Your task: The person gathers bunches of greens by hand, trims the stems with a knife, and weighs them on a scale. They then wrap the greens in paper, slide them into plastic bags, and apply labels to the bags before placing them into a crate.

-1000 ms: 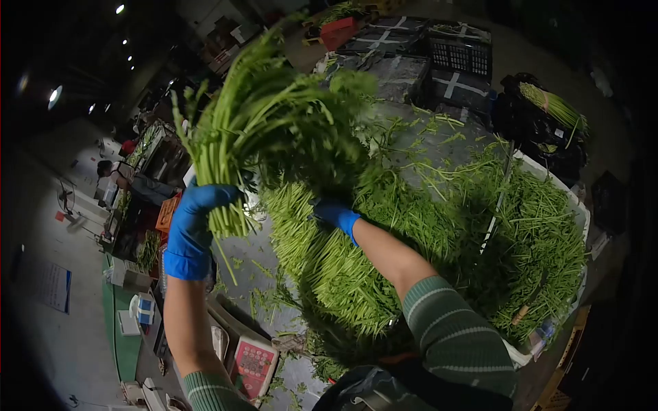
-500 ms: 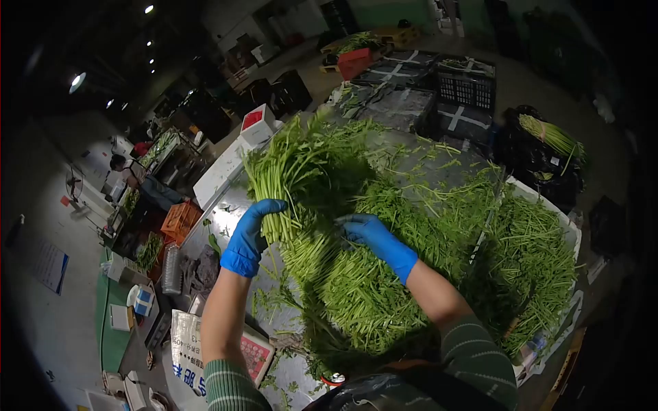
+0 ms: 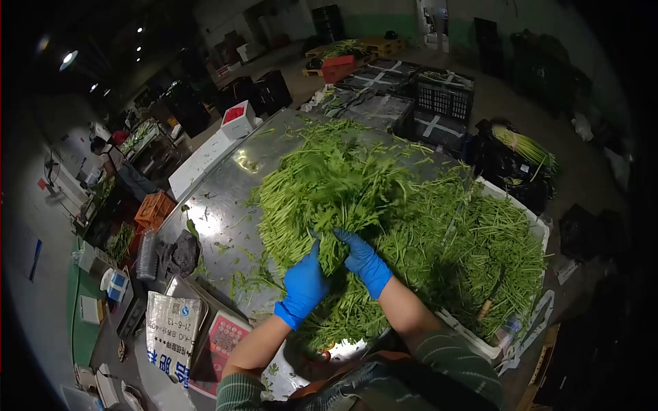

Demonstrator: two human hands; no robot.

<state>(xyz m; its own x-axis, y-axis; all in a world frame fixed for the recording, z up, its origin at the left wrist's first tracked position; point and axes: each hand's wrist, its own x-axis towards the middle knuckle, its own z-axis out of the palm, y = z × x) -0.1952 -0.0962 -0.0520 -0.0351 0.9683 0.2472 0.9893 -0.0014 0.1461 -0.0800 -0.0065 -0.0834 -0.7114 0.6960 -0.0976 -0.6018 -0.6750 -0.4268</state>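
A large heap of green leafy stalks that look like celery (image 3: 284, 222) lies on the metal table, cut stem ends at its left side, leaves toward the middle. My left hand (image 3: 305, 282), in a blue glove, is closed at the near edge of the heap, fingertips among the leaves. Beside it, my right hand (image 3: 367, 262), also blue-gloved, has its fingers curled into the same leaves. The two hands nearly meet, with some leaves between them. Part of the leaves above is smeared by motion.
At right, a white foam box (image 3: 541, 229) holds more cut greens and a wooden-handled tool (image 3: 485, 308). Black crates (image 3: 442, 103) stand beyond the metal table (image 3: 236, 185). A printed sack (image 3: 175, 329) lies at left. Another person (image 3: 116, 164) works far left.
My left hand has let go of the stem ends of the raised bunch and come down beside my right hand. The bunch now lies on the heap. The view has shifted slightly.
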